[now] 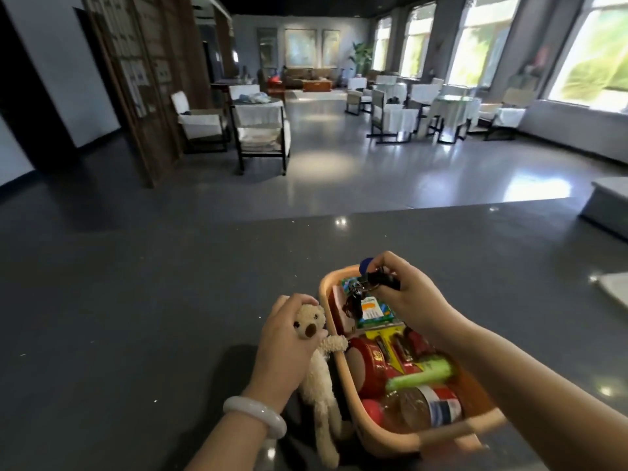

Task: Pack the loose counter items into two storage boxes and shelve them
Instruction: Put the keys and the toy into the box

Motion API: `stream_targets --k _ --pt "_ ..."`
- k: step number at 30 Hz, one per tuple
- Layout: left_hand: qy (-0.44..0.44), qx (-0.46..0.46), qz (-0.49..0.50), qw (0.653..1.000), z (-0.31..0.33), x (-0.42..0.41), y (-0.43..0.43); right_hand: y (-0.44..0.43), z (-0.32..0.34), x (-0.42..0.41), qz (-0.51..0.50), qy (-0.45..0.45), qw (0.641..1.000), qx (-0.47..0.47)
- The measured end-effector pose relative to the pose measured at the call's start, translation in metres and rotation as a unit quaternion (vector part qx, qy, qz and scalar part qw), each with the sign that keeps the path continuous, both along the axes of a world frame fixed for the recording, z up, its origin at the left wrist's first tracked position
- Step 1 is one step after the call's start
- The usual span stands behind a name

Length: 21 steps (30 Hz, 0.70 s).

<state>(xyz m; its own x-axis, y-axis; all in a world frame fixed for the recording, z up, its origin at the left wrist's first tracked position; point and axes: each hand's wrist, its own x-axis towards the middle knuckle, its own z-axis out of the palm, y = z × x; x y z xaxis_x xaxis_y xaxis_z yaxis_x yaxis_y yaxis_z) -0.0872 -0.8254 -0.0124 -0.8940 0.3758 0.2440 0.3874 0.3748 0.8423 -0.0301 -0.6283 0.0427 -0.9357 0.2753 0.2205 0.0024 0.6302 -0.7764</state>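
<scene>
white-cushioned chairs (261, 130), bright windows (482, 39) (far side)

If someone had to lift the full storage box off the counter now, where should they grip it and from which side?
Probably by the two short ends of the box, one of the hands on each. The near end has a bar-like rim with a slot under it, which reads as a handle. Come from above and outside, since the bottle, can and other items fill the inside. The far end is partly hidden by the right hand.
</scene>
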Motion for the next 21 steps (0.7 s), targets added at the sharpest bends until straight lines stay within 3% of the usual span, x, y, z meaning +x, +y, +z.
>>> stream_targets --k 7,15,21 --pt "-0.031 -0.009 -0.057 0.998 -0.015 0.022 0.008 0.014 -0.028 0.044 -0.019 -0.018 1.0 -0.015" --pt "0.01 -0.054 -0.046 0.997 -0.021 0.033 0.022 0.044 -0.058 0.061 0.132 -0.148 0.98 0.01" --pt "-0.001 -0.06 -0.009 0.998 -0.018 0.038 0.032 0.066 -0.064 0.056 0.186 -0.177 0.965 0.054"
